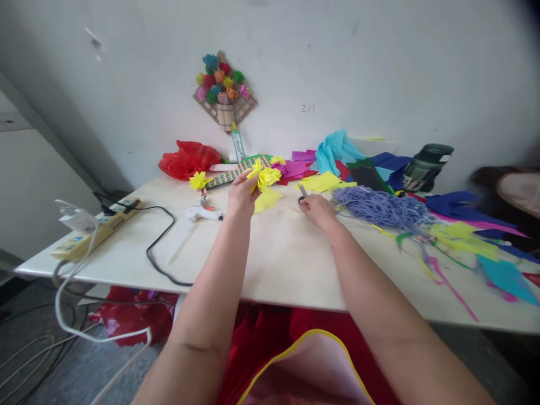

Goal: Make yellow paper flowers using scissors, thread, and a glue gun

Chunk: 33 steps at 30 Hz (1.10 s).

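Note:
My left hand (242,192) is raised over the table and pinches a yellow crepe-paper flower (266,176). Low over the tabletop, my right hand (317,209) has its fingers closed at the dark handle of a pair of scissors (302,192), whose blades point away from me. A loose yellow paper piece (268,199) lies just below the flower. Behind my left hand is a green-and-pink patterned strip (225,177), with another yellow flower (199,180) by its left end. A white glue gun (201,211) rests left of my left hand.
Tangled purple string (379,207) and coloured paper scraps (464,239) cover the table's right side. A dark green bottle (427,167) stands behind them. At left, a power strip (97,229) trails a black cord (162,239). A red plastic bag (189,160) sits against the wall.

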Each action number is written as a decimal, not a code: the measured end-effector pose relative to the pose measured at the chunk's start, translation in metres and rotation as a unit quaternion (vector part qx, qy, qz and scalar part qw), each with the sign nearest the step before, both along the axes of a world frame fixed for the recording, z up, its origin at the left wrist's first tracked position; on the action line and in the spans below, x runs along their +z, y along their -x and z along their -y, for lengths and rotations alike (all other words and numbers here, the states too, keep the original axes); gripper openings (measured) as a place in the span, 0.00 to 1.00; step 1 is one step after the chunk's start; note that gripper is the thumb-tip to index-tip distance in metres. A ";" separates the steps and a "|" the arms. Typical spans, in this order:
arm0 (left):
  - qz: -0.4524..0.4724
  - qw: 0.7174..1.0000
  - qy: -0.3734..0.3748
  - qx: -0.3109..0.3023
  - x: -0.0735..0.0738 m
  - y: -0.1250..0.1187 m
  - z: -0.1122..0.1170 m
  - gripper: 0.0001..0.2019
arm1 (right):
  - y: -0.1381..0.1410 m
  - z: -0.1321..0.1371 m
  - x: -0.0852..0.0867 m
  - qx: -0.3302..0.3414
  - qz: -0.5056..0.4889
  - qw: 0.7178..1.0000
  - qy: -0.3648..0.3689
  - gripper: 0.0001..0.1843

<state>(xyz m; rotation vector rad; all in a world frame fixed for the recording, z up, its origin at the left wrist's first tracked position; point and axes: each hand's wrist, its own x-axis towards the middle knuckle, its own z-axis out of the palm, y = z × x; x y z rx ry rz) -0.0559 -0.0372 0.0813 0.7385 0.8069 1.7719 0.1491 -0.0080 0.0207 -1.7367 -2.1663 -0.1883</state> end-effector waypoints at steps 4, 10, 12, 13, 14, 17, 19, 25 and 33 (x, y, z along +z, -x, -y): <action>-0.065 0.993 -0.040 0.087 0.009 0.044 0.027 0.16 | 0.034 0.011 0.000 0.084 -0.012 0.996 -0.037 0.13; -0.081 0.978 -0.068 0.181 -0.004 0.110 0.058 0.15 | 0.117 0.030 0.008 0.242 0.022 0.970 0.012 0.14; -0.073 0.972 -0.054 0.214 -0.008 0.124 0.064 0.15 | 0.146 0.034 0.014 0.270 0.032 0.962 0.018 0.15; -0.064 0.971 -0.044 0.226 -0.010 0.130 0.067 0.15 | 0.160 0.035 0.017 0.277 0.036 0.960 0.021 0.15; -0.051 0.971 -0.035 0.232 -0.011 0.134 0.069 0.15 | 0.174 0.036 0.019 0.286 0.037 0.957 0.016 0.16; -0.029 0.969 -0.016 0.244 -0.013 0.143 0.075 0.16 | 0.213 0.038 0.023 0.287 0.067 0.955 0.041 0.22; -0.026 0.968 -0.007 0.250 -0.014 0.147 0.078 0.16 | 0.234 0.039 0.021 0.266 0.087 0.958 0.068 0.26; -0.049 0.964 -0.027 0.261 -0.015 0.157 0.084 0.16 | 0.267 0.036 0.005 0.231 0.047 0.971 0.044 0.20; -0.037 0.930 -0.086 0.354 0.008 0.164 0.093 0.14 | 0.242 0.019 0.015 0.125 -0.085 0.987 0.048 0.15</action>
